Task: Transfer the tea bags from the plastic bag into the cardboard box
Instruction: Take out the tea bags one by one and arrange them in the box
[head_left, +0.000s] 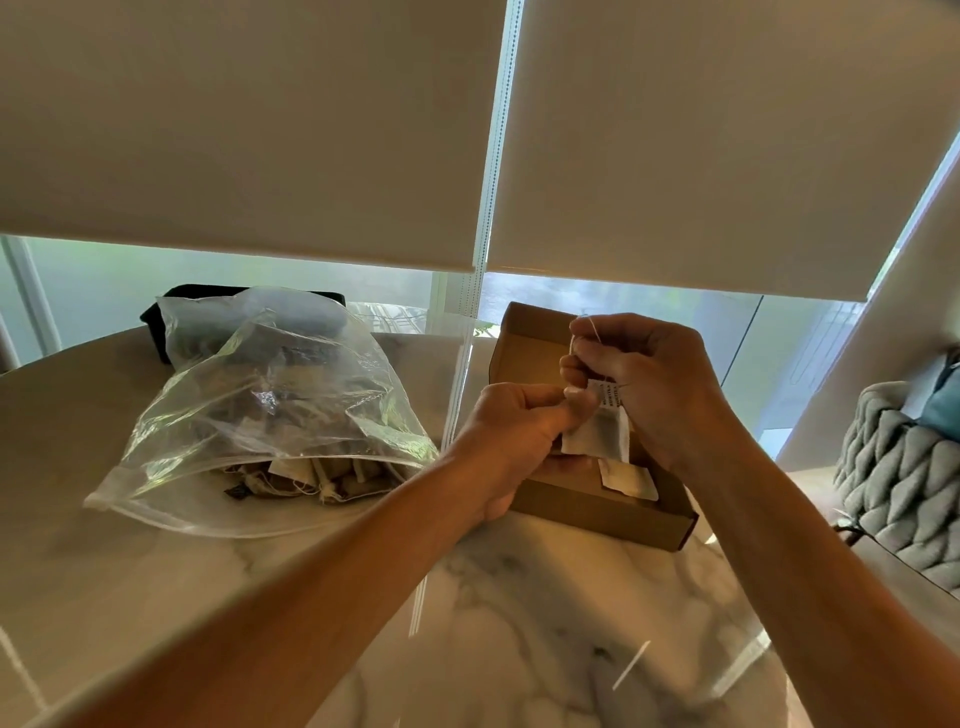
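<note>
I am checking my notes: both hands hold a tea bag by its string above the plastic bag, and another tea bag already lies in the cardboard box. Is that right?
Not quite. The head view shows the left hand and right hand holding the tea bag above the cardboard box, not the plastic bag. The rest is right.

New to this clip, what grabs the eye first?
Both hands meet at centre right, over the open cardboard box: the left hand pinches a white tea bag while the right hand holds its string and tag. To the left lies a clear plastic bag, mouth toward the camera, full of tea bags. Both sit on a marble table, under drawn roller blinds.
</note>
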